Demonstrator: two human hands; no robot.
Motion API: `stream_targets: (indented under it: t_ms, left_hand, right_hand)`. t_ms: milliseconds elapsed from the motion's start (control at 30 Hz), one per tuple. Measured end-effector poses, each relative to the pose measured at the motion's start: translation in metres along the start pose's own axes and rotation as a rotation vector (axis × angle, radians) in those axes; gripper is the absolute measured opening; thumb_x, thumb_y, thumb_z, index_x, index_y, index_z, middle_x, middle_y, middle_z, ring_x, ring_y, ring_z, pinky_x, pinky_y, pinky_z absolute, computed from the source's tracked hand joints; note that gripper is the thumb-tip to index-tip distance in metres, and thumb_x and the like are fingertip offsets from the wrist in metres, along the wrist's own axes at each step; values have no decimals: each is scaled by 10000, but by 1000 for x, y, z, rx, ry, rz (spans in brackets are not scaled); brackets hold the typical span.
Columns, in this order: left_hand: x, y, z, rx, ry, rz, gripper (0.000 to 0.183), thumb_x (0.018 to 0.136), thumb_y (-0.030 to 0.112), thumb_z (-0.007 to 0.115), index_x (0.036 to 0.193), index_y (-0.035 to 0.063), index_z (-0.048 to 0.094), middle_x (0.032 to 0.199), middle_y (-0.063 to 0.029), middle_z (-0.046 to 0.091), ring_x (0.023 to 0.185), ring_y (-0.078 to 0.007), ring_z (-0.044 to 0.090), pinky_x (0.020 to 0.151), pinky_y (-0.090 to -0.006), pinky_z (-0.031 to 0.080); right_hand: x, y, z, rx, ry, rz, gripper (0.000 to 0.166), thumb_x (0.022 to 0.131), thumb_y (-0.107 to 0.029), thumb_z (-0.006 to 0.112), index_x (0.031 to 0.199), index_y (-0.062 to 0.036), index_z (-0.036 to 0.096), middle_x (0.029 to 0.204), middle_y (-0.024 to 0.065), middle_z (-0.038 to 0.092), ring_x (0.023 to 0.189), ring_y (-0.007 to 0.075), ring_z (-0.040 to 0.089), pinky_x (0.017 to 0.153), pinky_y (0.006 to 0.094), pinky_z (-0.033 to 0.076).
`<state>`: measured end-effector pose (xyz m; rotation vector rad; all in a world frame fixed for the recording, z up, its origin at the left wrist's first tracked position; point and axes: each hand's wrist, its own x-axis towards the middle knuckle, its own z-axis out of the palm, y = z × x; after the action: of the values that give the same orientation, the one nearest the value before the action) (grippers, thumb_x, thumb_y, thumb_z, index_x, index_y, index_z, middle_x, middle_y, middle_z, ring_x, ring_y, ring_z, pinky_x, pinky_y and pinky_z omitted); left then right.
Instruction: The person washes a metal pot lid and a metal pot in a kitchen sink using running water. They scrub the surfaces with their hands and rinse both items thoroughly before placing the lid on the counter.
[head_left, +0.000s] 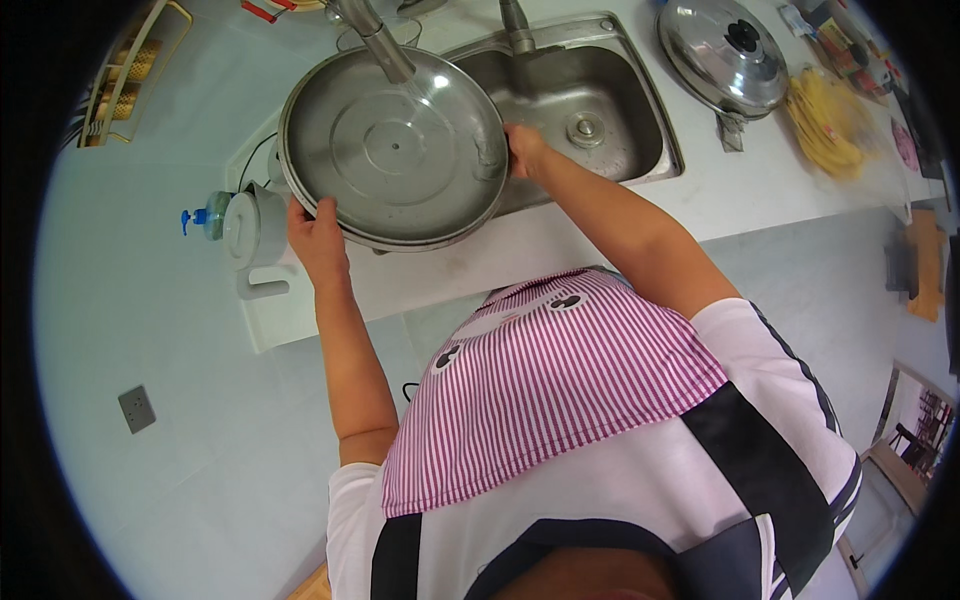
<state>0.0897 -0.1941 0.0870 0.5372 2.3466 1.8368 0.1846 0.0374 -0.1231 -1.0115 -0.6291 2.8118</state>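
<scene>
A large round metal pan or basin (352, 169) is tilted between my hands, over the left part of the sink and the counter's front. My left hand (319, 236) grips its lower left rim, with the thumb on the inner edge. At the right rim, my right hand (523, 152) holds on, the fingers partly hidden behind the metal. A faucet spout (390, 56) points down into the vessel, and a thin stream of water seems to run from it. Some water lies along the right side inside the rim.
The steel sink (634, 161) with a drain (585, 129) lies to the right. Beyond it are a domed metal lid (724, 56) and bananas in a plastic bag (821, 124). A white kettle (255, 225) and a pump bottle (216, 215) stand at the left, near the wall.
</scene>
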Motion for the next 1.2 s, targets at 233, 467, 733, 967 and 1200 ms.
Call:
stream_targets:
  t_ms: [233, 467, 733, 967, 1200]
  left_hand:
    - [8, 3, -27, -75, -106, -399, 331, 768, 92, 556, 1082, -9, 519, 929, -56, 586, 788, -134, 550, 765, -266, 431]
    - [9, -45, -5, -309, -95, -415, 584, 886, 465, 438, 1260, 19, 396, 1318, -124, 367, 1218, -209, 327, 1017, -369, 253]
    - [37, -54, -9, 305, -435, 821, 441, 829, 461, 544, 840, 22, 582, 679, -69, 548, 607, -201, 525, 552, -305, 406]
    - [33, -81, 1, 132, -43, 458, 344, 795, 244, 625, 637, 17, 420, 566, -22, 390, 495, -105, 358, 444, -269, 319]
    - [23, -85, -16, 74, 100, 215, 346, 860, 253, 523, 632, 34, 384, 600, 4, 364, 570, -99, 344, 446, -248, 325]
  right_hand:
    - [-57, -10, -8, -533, 195, -213, 315, 837, -185, 505, 1115, -36, 490, 869, 94, 582, 715, 220, 576, 613, 372, 501]
    - [-93, -64, -21, -735, 256, 166, 117, 741, -109, 574, 815, -25, 540, 693, 89, 584, 523, 199, 607, 426, 283, 477]
    - [-96, -111, -27, -814, 252, 263, 222, 774, -206, 565, 898, -25, 530, 747, 101, 620, 584, 203, 640, 471, 264, 491]
    - [-60, -148, 0, -559, 219, -218, 769, 864, -496, 427, 1397, -19, 145, 1462, 210, 80, 1356, 310, 108, 1069, 483, 135]
    - [-9, -163, -4, -47, 363, -289, 743, 887, -424, 411, 1401, -13, 68, 1468, 196, 56, 1356, 286, 109, 1082, 429, 132]
